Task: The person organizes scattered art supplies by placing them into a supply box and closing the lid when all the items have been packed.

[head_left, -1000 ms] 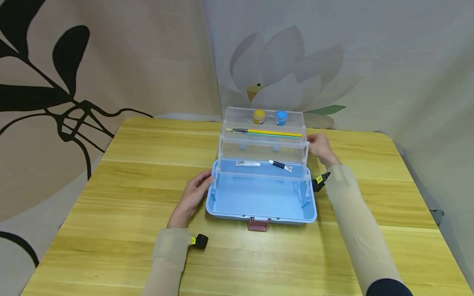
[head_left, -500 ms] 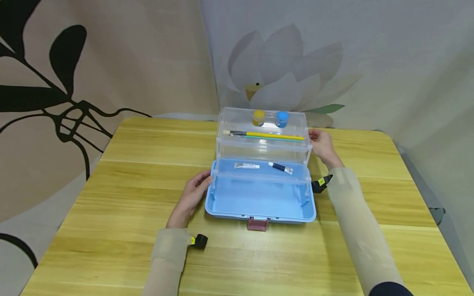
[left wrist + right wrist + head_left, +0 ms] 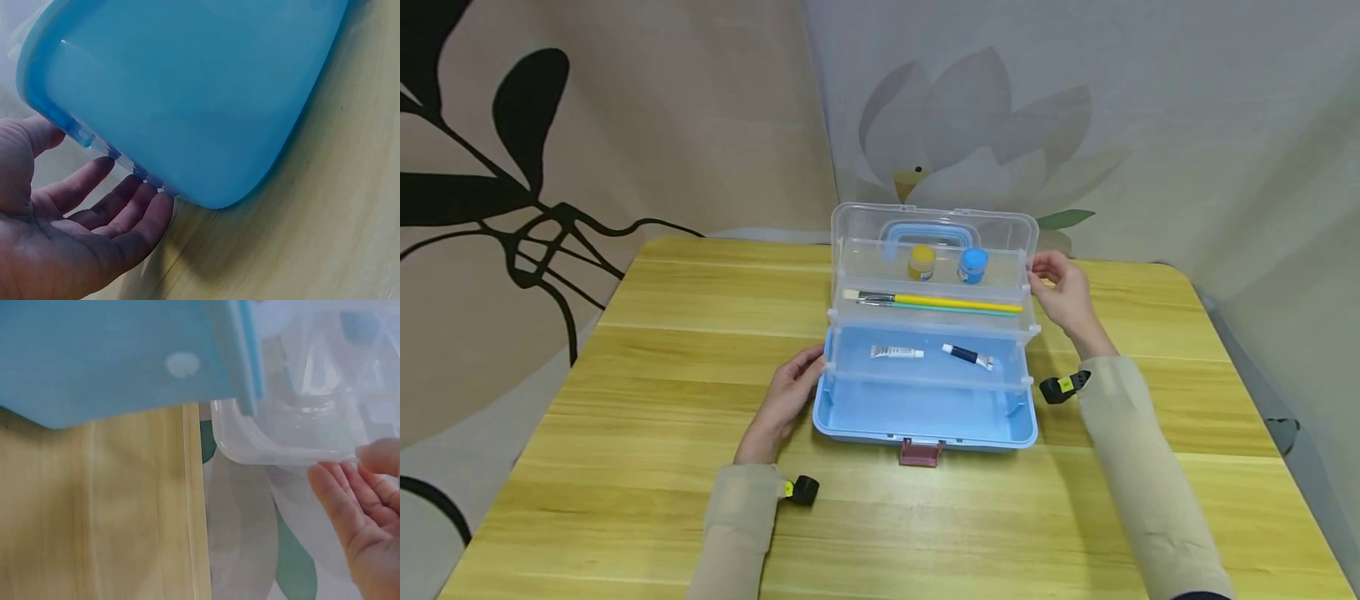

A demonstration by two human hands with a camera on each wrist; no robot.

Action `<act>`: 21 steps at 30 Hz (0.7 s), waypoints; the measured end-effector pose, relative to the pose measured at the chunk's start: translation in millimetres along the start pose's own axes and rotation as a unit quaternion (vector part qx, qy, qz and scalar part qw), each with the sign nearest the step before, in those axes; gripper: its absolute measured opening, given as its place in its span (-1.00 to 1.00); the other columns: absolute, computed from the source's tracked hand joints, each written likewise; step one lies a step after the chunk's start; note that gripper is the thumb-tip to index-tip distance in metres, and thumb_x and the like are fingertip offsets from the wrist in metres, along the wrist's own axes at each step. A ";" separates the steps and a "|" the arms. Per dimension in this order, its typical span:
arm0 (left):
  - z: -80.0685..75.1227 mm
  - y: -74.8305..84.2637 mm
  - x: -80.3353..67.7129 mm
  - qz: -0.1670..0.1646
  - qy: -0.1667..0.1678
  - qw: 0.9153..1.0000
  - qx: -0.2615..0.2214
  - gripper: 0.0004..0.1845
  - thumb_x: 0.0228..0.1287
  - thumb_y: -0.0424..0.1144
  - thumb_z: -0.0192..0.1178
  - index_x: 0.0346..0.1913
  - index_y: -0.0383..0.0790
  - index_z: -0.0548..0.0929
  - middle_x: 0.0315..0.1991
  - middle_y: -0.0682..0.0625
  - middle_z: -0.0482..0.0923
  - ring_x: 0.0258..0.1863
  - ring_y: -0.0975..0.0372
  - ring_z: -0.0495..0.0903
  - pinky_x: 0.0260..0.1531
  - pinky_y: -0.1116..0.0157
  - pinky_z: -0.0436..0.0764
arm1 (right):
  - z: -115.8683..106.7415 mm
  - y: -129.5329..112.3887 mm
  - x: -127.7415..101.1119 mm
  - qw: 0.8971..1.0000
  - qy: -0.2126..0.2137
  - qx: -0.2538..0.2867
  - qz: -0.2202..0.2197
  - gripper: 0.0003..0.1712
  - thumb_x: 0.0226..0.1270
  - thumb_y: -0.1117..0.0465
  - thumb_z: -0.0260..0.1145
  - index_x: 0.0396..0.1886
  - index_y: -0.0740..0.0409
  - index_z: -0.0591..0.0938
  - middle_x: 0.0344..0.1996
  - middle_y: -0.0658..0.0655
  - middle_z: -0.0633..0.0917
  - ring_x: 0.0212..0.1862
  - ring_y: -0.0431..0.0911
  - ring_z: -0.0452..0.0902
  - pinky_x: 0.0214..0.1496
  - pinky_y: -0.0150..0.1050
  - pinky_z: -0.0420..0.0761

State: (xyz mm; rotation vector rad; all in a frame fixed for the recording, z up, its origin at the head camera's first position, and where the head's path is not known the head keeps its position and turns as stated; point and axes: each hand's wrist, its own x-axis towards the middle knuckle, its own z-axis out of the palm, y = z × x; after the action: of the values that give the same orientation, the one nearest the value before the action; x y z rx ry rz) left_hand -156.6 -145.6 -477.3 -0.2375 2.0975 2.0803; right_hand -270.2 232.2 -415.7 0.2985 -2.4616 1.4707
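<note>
Blue plastic storage box with clear fold-out trays [image 3: 925, 412] sits at the centre of the frame on the yellow wooden table [image 3: 625, 500], its maroon latch [image 3: 921, 452] facing the lower edge. The clear lid with a blue handle [image 3: 932, 229] stands nearly upright at the back, so the closing looks partly done: the trays are stepped rather than stacked, and the lid is not down.

The upper tray carries a yellow paint pot [image 3: 921, 262] and a blue paint pot [image 3: 972, 265]. Below them lie two paintbrushes [image 3: 936, 303], and the lowest tray holds a white tube [image 3: 897, 352] and a dark tube [image 3: 967, 357].

The left hand [image 3: 786, 398] rests flat, fingers straight, against the base's left wall. The right hand [image 3: 1063, 292] pinches the upper tray's right corner.
</note>
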 end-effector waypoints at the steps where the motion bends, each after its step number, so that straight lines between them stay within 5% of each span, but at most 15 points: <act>1: 0.4 0.8 0.5 0.000 0.000 1.000 0.000 -0.56 0.44 -0.22 -0.01 0.27 -0.36 0.37 0.13 -0.24 0.41 -0.12 0.29 0.47 -0.19 0.43 0.53 | -1.4 -4.9 -1.0 1.000 -0.001 0.007 -0.008 -0.82 0.26 0.48 0.17 -0.17 0.53 0.49 -0.28 0.14 0.55 -0.21 -0.30 0.43 -0.11 -0.55 0.45; 7: 1.7 5.6 2.7 -0.007 -0.001 1.000 0.003 -0.55 0.45 -0.20 -0.03 0.29 -0.36 0.35 0.17 -0.23 0.39 -0.06 0.24 0.44 -0.16 0.43 0.50 | -7.9 -32.9 -7.8 0.999 -0.003 0.040 -0.027 -0.81 0.26 0.51 0.15 -0.17 0.59 0.46 -0.34 0.04 0.53 -0.22 -0.20 0.48 -0.21 -0.58 0.52; 15: 2.1 7.8 3.2 -0.028 0.002 1.000 -0.008 -0.53 0.45 -0.16 -0.03 0.30 -0.32 0.34 0.22 -0.19 0.36 0.06 0.15 0.39 -0.07 0.39 0.46 | -10.5 -40.6 -20.5 0.995 0.005 0.083 -0.051 -0.83 0.23 0.56 0.16 -0.19 0.62 0.45 -0.38 0.03 0.54 -0.28 -0.22 0.52 -0.30 -0.50 0.58; 21: 3.3 7.3 3.0 -0.033 0.005 0.999 -0.017 -0.52 0.45 -0.16 -0.04 0.31 -0.34 0.33 0.23 -0.19 0.34 0.08 0.14 0.38 -0.05 0.36 0.45 | -11.4 -39.6 -29.2 0.994 0.023 0.073 -0.083 -0.88 0.26 0.56 0.12 -0.26 0.65 0.47 -0.40 0.27 0.57 -0.31 -0.27 0.55 -0.28 -0.51 0.58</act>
State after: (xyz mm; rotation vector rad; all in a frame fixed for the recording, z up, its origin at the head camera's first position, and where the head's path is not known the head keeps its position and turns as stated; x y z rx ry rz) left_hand -161.2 -142.2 -470.9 -0.3173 2.0320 2.0829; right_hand -229.2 225.1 -387.1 0.4803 -2.2378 1.5711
